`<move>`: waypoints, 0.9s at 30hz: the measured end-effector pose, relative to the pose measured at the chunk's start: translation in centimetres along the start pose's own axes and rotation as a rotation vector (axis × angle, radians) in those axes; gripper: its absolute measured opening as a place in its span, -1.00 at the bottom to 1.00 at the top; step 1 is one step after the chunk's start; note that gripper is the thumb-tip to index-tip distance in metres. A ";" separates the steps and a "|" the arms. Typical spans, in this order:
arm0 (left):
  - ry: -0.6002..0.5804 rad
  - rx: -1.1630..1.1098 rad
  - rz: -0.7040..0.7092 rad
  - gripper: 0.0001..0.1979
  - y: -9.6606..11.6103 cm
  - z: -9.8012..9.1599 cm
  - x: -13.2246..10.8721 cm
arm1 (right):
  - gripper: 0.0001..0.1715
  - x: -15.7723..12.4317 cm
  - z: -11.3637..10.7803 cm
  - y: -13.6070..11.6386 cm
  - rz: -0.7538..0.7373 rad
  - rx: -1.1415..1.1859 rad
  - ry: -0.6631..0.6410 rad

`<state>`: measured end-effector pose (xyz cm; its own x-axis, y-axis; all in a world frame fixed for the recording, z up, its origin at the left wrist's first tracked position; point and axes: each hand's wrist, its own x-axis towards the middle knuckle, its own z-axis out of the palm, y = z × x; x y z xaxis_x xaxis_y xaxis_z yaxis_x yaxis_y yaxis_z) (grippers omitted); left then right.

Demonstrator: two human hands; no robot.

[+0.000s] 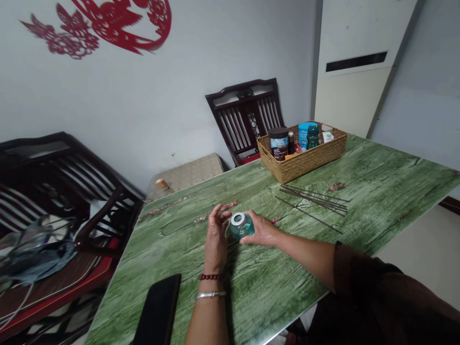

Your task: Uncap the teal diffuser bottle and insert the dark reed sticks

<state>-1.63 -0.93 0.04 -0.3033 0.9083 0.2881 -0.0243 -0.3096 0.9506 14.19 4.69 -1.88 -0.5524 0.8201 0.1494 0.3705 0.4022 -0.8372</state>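
Note:
A small round glass bottle [247, 229] holds blue-green liquid and has a silver collar round its open mouth. My right hand [264, 231] grips it from the right, with the thumb in front and the fingers behind. Just left of the bottle, my left hand [216, 237] is raised with its fingers apart and slightly curved, holding nothing. Its fingertips come close to the silver collar; whether they touch the glass I cannot tell. Several thin dark sticks [316, 201] lie loosely spread on the table, beyond my right forearm.
The green wood-patterned table [172, 249] extends under everything. A wicker basket [305, 160] with tubs and bottles stands at the back right. A black phone [158, 309] lies at the front left. Dark wooden chairs [247, 120] stand behind the table and at left.

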 end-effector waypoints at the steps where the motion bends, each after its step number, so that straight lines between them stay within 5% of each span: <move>1: -0.005 -0.006 0.002 -0.32 -0.1 0.0 0.0 | -0.03 0.0 0.0 0.0 0.002 -0.004 -0.003; 9: -0.222 0.082 -0.066 -0.18 0.6 0.4 -0.5 | -0.13 0.0 -0.1 -0.2 0.005 -0.023 -0.010; 15: 0.000 0.079 0.040 -0.38 0.6 0.6 0.3 | -0.09 -0.1 -0.2 -0.2 -0.020 0.001 -0.003; 19: 0.230 0.146 0.080 -0.45 0.5 -1.2 1.3 | -0.05 -0.1 -0.1 -0.1 -0.003 -0.019 0.004; 22: 0.286 0.404 0.021 -0.48 0.4 -3.2 1.9 | -0.03 -0.1 0.1 0.0 0.010 -0.026 0.015; 27: 0.178 1.088 0.017 -0.53 0.5 -5.3 1.5 | -0.03 -0.1 0.3 0.3 0.010 -0.036 0.011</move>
<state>-7.14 -1.18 0.29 -0.4307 0.8256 0.3645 0.8065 0.1708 0.5660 14.16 4.62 -2.27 -0.5401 0.8286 0.1474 0.4027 0.4082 -0.8193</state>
